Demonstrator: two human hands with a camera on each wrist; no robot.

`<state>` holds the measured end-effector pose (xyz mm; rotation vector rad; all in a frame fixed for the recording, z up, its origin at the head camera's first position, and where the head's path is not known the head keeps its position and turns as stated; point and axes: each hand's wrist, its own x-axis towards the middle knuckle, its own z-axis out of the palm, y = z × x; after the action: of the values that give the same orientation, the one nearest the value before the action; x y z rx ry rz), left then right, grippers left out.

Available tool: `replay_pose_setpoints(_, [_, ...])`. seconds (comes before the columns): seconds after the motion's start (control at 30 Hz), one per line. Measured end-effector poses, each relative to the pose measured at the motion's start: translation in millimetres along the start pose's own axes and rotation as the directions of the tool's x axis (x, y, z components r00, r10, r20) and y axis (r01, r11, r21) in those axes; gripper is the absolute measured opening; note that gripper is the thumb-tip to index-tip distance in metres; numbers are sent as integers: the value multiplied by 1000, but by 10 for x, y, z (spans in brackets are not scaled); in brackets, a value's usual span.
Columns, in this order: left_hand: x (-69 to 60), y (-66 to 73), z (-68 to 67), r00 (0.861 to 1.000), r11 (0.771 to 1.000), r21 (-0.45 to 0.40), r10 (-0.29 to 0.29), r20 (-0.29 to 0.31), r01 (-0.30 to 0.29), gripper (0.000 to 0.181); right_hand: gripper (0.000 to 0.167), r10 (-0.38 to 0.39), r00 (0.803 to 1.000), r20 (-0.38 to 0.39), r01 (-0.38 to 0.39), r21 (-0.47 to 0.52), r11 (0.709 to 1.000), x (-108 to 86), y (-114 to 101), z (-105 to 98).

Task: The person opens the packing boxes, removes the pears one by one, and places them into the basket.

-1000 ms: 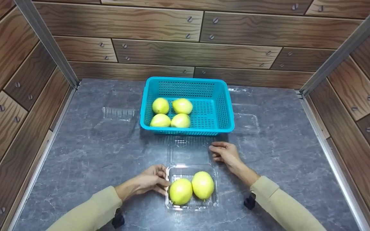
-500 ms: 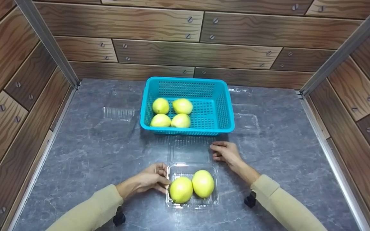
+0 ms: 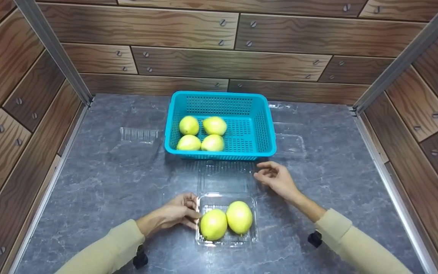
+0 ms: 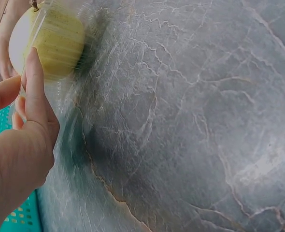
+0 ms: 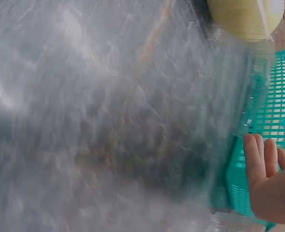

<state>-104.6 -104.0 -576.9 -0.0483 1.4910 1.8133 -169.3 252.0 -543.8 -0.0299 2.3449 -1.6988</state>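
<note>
A clear plastic clamshell box (image 3: 255, 228) lies open at the front middle in the head view. Its tray holds two yellow-green pears, a left pear (image 3: 213, 225) and a right pear (image 3: 239, 217). The hinged lid (image 3: 224, 182) lies flat behind the tray, towards the basket. My left hand (image 3: 175, 212) pinches the tray's left rim between thumb and fingers, as the left wrist view also shows beside a pear (image 4: 60, 43). To the right of the lid, my right hand (image 3: 278, 180) has loosely bent fingers, apart from the lid, and holds nothing.
Behind the lid stands a turquoise basket (image 3: 270, 139) with several pears on its left side. A clear plastic piece (image 3: 139, 135) lies left of the basket, and another clear box (image 3: 291, 144) lies to its right. Wood-patterned walls (image 3: 184, 62) enclose the grey marbled table.
My right hand has drawn off to the right, away from the lid's edge, its fingers spreading. The box first slid slightly forward; my left hand keeps its pinch on the rim.
</note>
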Motion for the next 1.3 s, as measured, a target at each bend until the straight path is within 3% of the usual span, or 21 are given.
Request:
replay_pose_setpoints(0.2, [-3, -4, -1, 1000, 1000, -1, 1, 8, -1, 34, 48, -124, 987, 106, 130, -50, 990, -192, -139, -69])
replay_pose_setpoints(0.43, [-1, -9, -10, 1000, 1000, 1, 4, 15, -4, 32, 52, -217, 948, 234, 246, -102, 964, -356, -226, -90])
replay_pose_setpoints(0.57, [0, -11, -10, 1000, 1000, 6, 3, 15, -3, 32, 56, -280, 907, 314, 337, -144, 930, -419, -245, -75])
replay_pose_setpoints(0.77, [-2, -10, -4, 1000, 1000, 1, -1, 8, 1, 33, 63, -368, 819, 439, 464, -132, 876, -497, -244, -5])
replay_pose_setpoints(0.97, [-8, -11, -5, 1000, 1000, -8, -6, 3, 6, 34, 63, -389, 764, 515, 516, -125, 847, -533, -208, 109])
replay_pose_setpoints(1.07, [-9, -7, -7, 1000, 1000, -8, -4, 5, 4, 33, 62, -386, 751, 537, 542, -166, 824, -547, -192, 161])
replay_pose_setpoints(1.2, [-6, -10, -12, 1000, 1000, -4, -2, 9, 2, 35, 62, -351, 750, 561, 568, -273, 776, -568, -171, 225])
replay_pose_setpoints(1.3, [2, -15, -14, 1000, 1000, -2, 0, 13, 0, 36, 64, -309, 755, 578, 562, -328, 760, -587, -157, 262])
